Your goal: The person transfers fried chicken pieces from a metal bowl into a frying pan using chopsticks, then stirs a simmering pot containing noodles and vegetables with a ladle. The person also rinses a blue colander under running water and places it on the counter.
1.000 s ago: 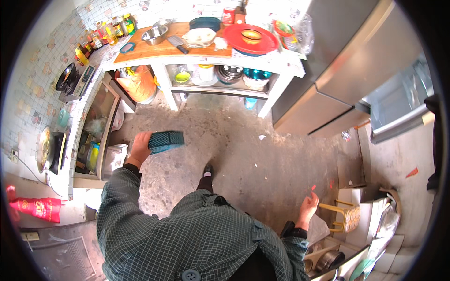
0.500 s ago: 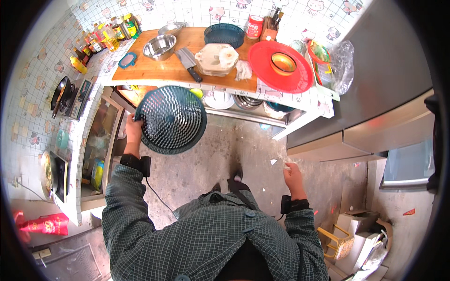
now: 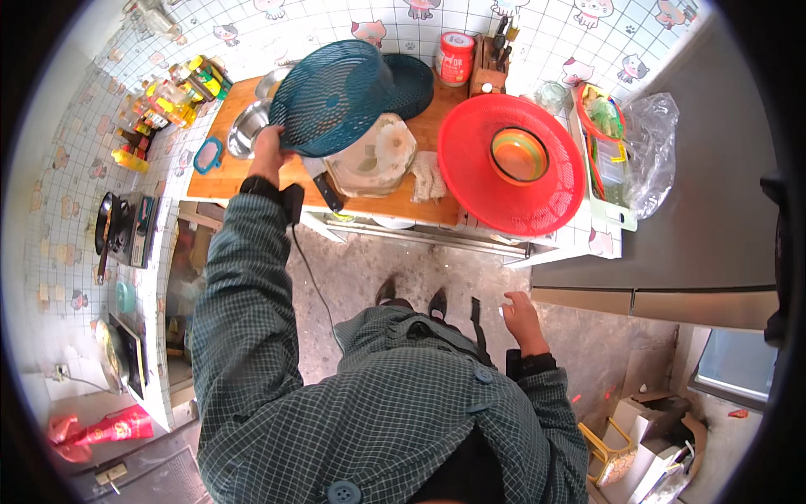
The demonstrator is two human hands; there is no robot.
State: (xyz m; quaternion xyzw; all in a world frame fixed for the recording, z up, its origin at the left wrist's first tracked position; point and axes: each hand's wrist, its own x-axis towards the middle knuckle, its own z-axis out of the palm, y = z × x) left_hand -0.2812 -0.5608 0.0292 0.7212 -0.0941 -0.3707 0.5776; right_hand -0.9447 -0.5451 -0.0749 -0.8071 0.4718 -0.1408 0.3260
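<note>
My left hand (image 3: 270, 155) is closed on the rim of a dark teal plastic colander (image 3: 323, 105). I hold it tilted above the wooden counter, over part of a second dark teal basket (image 3: 411, 86) and beside a steel bowl (image 3: 246, 128). Below the colander lies a cutting board (image 3: 375, 160) with several sides. A knife (image 3: 327, 193) is next to it, its blade mostly hidden. At my right side, my right hand (image 3: 524, 323) hangs away from the counter, fingers loosely bent and apart, with nothing clearly in them.
A red basket (image 3: 462, 189) carrying an orange bowl (image 3: 519, 157) sits on the counter's right part. A white cloth (image 3: 428, 178) lies beside it. Further back are a red-lidded jar (image 3: 455, 60) and a knife block (image 3: 489, 67). A grey fridge (image 3: 714, 193) stands at the right.
My left hand has carried the colander up and forward, from above the floor to over the counter. I have moved closer to the counter. My right hand's fingers look looser.
</note>
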